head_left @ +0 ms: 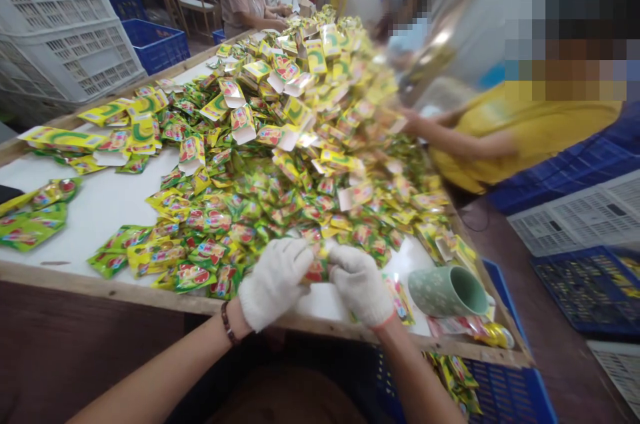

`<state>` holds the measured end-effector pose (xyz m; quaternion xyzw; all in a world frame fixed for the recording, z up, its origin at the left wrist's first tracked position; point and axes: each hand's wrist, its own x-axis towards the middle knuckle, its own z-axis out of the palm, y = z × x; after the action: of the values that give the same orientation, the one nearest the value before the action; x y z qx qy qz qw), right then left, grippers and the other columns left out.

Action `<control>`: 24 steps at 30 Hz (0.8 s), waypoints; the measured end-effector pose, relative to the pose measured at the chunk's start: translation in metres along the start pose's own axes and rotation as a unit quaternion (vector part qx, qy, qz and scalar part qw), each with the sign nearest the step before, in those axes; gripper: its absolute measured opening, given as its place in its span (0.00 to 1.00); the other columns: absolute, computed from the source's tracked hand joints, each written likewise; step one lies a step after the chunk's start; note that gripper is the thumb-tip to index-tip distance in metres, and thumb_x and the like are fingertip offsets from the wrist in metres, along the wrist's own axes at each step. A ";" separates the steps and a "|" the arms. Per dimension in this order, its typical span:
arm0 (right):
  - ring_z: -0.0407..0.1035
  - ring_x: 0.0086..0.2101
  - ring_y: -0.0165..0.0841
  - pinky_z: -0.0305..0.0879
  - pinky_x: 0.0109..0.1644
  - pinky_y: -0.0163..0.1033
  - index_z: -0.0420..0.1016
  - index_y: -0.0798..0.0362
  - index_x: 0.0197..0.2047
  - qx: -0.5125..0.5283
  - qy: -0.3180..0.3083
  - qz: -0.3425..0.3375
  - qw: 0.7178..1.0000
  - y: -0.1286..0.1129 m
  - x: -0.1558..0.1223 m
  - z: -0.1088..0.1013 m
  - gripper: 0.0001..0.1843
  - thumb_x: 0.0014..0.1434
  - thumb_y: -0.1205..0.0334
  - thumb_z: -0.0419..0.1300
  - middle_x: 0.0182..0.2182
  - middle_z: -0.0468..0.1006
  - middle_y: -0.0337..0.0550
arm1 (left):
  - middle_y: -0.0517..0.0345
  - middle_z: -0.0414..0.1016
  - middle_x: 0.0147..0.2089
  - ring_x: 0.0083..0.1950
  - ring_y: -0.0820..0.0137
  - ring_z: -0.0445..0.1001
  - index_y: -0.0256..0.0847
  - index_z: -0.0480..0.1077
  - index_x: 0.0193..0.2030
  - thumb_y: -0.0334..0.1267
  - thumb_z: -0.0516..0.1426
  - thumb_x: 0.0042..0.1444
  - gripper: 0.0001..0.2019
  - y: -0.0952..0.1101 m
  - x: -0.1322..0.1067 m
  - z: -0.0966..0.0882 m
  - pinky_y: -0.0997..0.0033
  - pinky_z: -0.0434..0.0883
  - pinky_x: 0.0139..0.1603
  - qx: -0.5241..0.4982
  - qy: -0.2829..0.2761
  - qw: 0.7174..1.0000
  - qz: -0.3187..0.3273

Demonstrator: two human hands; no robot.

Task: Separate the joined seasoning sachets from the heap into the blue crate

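Observation:
Both my hands wear white knit gloves and meet at the near edge of the table. Between them is a small red and green packet [316,269], partly covered by the fingers and blurred. My left hand [277,283] is closed on its left side, and my right hand [359,284] pinches its right side. Just beyond them spreads a big heap of green and yellow snack packets [240,207]. Mixed into it are yellow cartons [243,124], several with white flaps standing open. Right of my right hand, a green cup [447,291] lies on its side.
A raised wooden rim [165,297] borders the white table. Below its near right corner is a blue crate [515,387] with packets. White crates [65,17] are stacked at left. A co-worker in a yellow shirt [500,137] reaches into the heap at right; other people stand farther back.

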<state>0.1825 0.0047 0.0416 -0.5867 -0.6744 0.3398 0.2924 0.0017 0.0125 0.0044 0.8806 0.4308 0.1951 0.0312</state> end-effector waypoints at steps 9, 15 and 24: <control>0.61 0.14 0.27 0.57 0.19 0.32 0.77 0.55 0.42 0.162 -0.084 0.137 0.974 -0.003 -0.006 0.002 0.16 0.55 0.56 0.56 0.14 0.70 0.34 | 0.43 0.71 0.52 0.51 0.54 0.69 0.38 0.66 0.54 0.39 0.61 0.51 0.23 0.011 0.002 0.003 0.53 0.69 0.50 -0.082 0.080 0.987 -0.111; 0.72 0.34 0.36 0.70 0.41 0.40 0.80 0.48 0.33 0.049 -0.008 -0.066 0.997 0.009 -0.003 -0.004 0.10 0.52 0.65 0.57 0.29 0.78 0.39 | 0.53 0.75 0.43 0.44 0.65 0.75 0.42 0.65 0.48 0.34 0.53 0.57 0.11 0.018 0.004 0.007 0.62 0.72 0.47 -0.416 0.012 0.883 -0.217; 0.71 0.34 0.35 0.67 0.39 0.37 0.75 0.53 0.40 0.126 0.061 0.059 0.988 0.038 -0.025 0.020 0.13 0.55 0.54 0.60 0.33 0.78 0.42 | 0.55 0.75 0.45 0.46 0.68 0.74 0.42 0.67 0.45 0.34 0.55 0.55 0.10 0.014 -0.010 0.014 0.67 0.71 0.50 -0.533 0.015 0.818 -0.216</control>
<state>0.1929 -0.0195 -0.0005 -0.6038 -0.5709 0.4025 0.3840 0.0121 -0.0024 -0.0083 0.6075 0.4387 0.3959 0.5308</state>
